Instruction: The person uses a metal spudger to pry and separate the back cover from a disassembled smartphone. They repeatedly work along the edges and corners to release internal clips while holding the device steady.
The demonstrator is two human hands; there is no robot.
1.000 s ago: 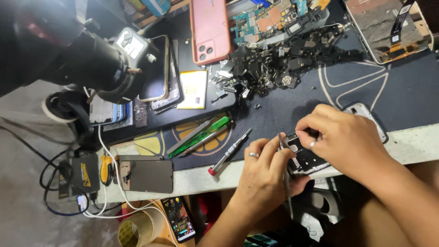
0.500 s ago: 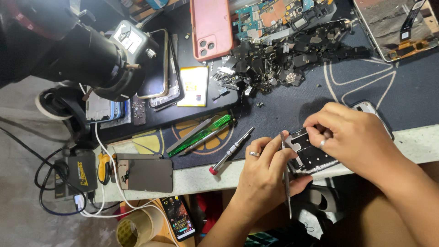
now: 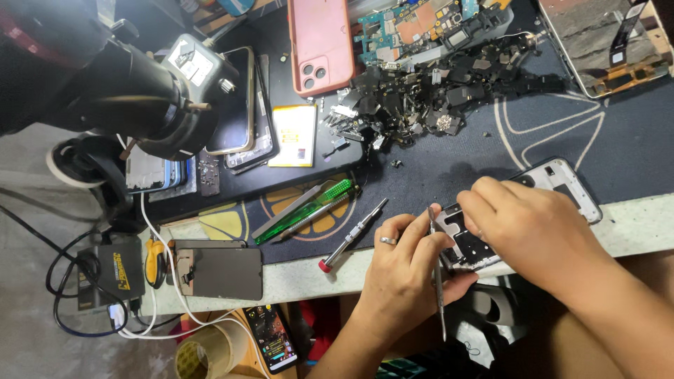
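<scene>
I'm looking down at the surface (image 3: 632,231) edge, and both hands are on an opened phone frame (image 3: 470,242) at about 4 o'clock in view. My left hand (image 3: 407,270) is curled around the frame's near end, fingers pinching a thin metal tool (image 3: 438,281) that runs straight down toward 6 o'clock. My right hand (image 3: 533,228) lies over the top of the frame, fingertips pressed together on it. Another pale phone frame (image 3: 562,184) lies just beyond that hand, at its 12 o'clock. A red-tipped screwdriver (image 3: 353,235) rests at 9 o'clock of my left hand, green-handled tools (image 3: 309,209) further out. A heap of dark small parts (image 3: 421,98) sits up at 12 o'clock.
</scene>
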